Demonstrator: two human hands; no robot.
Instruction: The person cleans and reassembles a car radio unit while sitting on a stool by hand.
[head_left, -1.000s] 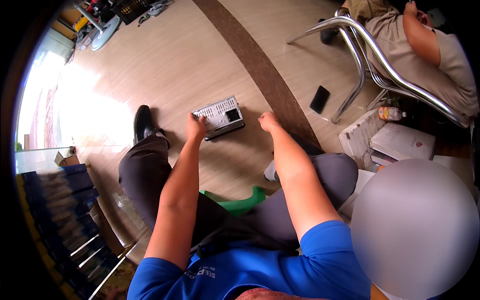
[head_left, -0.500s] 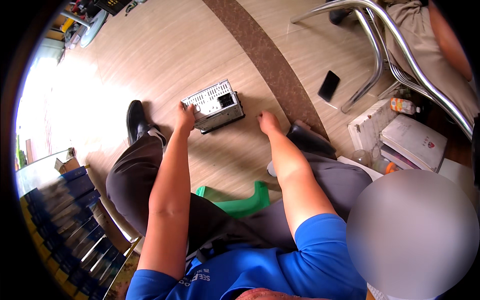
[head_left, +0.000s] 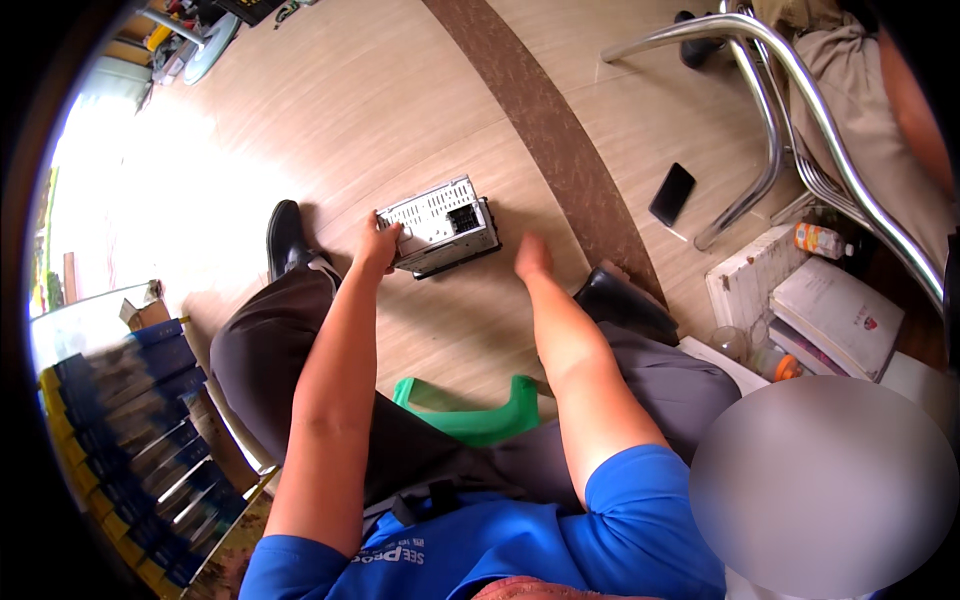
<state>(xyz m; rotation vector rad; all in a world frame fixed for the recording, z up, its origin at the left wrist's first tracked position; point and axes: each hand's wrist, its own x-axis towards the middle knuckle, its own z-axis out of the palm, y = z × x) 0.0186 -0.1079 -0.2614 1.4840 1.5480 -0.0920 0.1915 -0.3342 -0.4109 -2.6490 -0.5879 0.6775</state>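
**Hands on a metal box on the floor**

Closest in, a person in a blue shirt sits on a green stool [head_left: 480, 418], with grey trousers and black shoes. Both bare arms reach forward. The left hand [head_left: 377, 246] holds the left end of a silver metal box [head_left: 440, 226], with its fingers curled onto the edge. The right hand [head_left: 531, 256] is just beside the box, not touching it, and its fingers look loosely open. The box lies flat on the wooden floor [head_left: 400, 110], between the two shoes. Off to the right are some books [head_left: 835, 315] and a small bottle [head_left: 818, 240]. Farther away a black phone [head_left: 671, 193] lies near the shiny legs of a chair [head_left: 770, 120].
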